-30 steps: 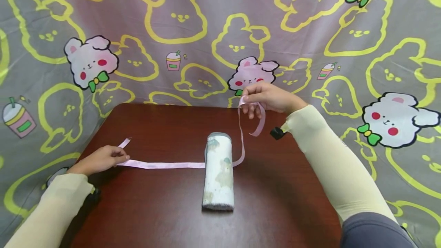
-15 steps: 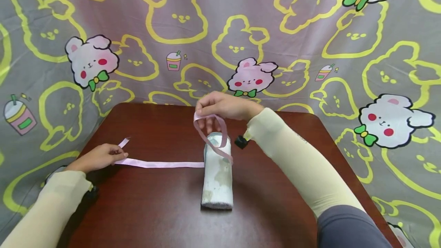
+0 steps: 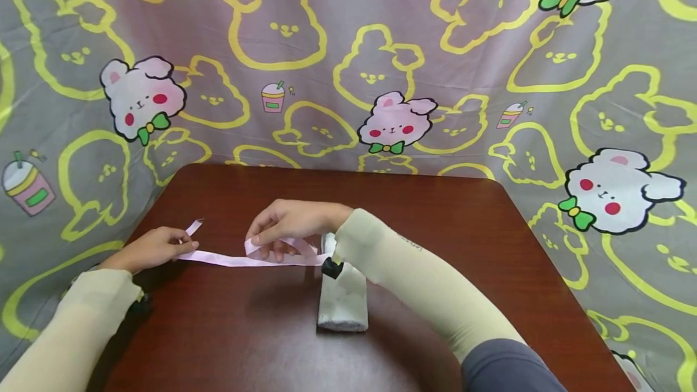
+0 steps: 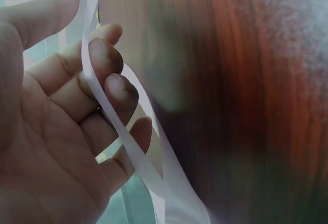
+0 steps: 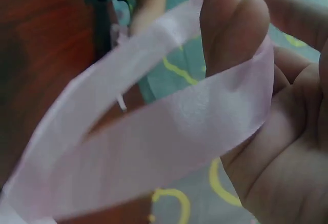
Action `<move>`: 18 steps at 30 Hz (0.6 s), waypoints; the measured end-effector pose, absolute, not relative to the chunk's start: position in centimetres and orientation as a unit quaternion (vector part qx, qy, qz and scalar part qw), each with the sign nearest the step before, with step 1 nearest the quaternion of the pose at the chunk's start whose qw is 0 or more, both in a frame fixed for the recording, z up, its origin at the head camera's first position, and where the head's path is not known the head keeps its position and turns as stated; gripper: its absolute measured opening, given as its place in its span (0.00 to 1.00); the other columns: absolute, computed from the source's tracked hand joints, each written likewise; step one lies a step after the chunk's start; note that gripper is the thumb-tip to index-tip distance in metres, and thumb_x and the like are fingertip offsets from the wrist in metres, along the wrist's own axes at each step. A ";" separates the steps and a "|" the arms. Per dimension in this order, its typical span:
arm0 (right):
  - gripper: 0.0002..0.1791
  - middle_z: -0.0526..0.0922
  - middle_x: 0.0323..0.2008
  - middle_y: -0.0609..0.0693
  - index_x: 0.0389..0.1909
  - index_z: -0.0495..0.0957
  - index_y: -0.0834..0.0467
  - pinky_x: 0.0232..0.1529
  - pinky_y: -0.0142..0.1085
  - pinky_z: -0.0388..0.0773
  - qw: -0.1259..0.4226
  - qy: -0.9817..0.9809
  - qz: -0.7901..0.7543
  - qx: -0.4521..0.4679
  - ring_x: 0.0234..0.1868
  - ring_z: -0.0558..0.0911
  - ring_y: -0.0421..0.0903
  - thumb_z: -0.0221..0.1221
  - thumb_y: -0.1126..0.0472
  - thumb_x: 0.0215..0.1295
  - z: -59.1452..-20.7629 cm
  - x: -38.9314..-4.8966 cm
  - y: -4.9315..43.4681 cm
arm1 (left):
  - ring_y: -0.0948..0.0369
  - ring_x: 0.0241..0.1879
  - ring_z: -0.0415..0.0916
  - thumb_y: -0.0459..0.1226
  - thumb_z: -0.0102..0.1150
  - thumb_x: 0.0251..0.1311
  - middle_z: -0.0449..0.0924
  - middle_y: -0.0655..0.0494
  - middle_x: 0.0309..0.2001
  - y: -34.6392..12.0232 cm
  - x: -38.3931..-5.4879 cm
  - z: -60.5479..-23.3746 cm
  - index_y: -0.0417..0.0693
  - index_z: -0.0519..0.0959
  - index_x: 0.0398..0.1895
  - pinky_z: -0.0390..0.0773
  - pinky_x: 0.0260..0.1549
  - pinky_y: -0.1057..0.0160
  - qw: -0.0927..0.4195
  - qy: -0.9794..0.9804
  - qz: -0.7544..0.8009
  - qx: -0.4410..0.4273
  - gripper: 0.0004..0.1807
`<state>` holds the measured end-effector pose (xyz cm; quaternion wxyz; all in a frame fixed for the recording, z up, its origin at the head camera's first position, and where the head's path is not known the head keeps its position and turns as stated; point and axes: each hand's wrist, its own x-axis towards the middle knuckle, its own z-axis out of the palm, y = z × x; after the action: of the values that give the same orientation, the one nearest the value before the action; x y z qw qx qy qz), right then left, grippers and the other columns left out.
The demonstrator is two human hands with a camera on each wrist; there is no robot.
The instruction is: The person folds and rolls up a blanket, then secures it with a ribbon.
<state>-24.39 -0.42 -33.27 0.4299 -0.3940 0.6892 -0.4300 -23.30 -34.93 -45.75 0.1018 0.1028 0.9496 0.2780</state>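
Observation:
A white rolled towel [image 3: 342,307] with faded patches lies lengthwise on the table, its far part mostly hidden by the right forearm. Under it runs a pale pink ribbon [image 3: 225,260], stretched leftward along the table. My left hand [image 3: 152,249] pinches that ribbon near its left end, and a short tail sticks out behind the fingers. The right hand [image 3: 296,220] has crossed over the towel to its left side and pinches the ribbon's other part, which hangs in a loop [image 5: 169,126] in the right wrist view. In the left wrist view, the ribbon strip [image 4: 110,106] passes across the fingers.
The dark reddish-brown table [image 3: 435,247] extends on both sides of the towel. A grey curtain [image 3: 305,17] printed with cartoon rabbits closes in the back and sides. A small black wrist camera [image 3: 332,267] hangs under the right cuff, close above the towel.
My right hand has swung from the towel's right side leftward over it and lower, drawing its part of the ribbon across the top. My left hand stays nearly still, pinching the ribbon.

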 end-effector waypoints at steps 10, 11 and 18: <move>0.06 0.83 0.30 0.54 0.43 0.80 0.60 0.24 0.37 0.78 0.437 0.734 -0.347 -0.387 0.25 0.83 0.48 0.57 0.64 0.70 -38.5 -21.1 -4.6 | 0.57 0.26 0.68 0.44 0.61 0.64 0.71 0.55 0.23 -34.5 -23.9 -45.8 0.42 0.81 0.36 0.68 0.25 0.58 0.123 0.945 0.288 0.094 0.12; 0.07 0.83 0.31 0.53 0.44 0.80 0.61 0.24 0.37 0.79 0.438 0.740 -0.335 -0.385 0.25 0.83 0.47 0.57 0.64 0.70 -39.0 -20.7 -5.1 | 0.57 0.26 0.68 0.44 0.61 0.64 0.71 0.56 0.22 -34.5 -24.0 -45.8 0.42 0.81 0.35 0.68 0.25 0.58 0.124 0.946 0.284 0.095 0.12; 0.16 0.83 0.35 0.48 0.56 0.76 0.60 0.27 0.34 0.80 0.426 0.760 -0.326 -0.366 0.28 0.84 0.45 0.57 0.64 0.69 -41.4 -18.7 -8.5 | 0.59 0.24 0.68 0.44 0.61 0.63 0.72 0.58 0.20 -34.3 -24.7 -46.0 0.45 0.82 0.32 0.67 0.24 0.59 0.110 0.952 0.257 0.120 0.11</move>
<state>-18.74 -8.53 -41.43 0.4261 -0.3664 0.7603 -0.3258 -24.66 -34.25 -46.04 0.1104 0.1196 0.9525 0.2574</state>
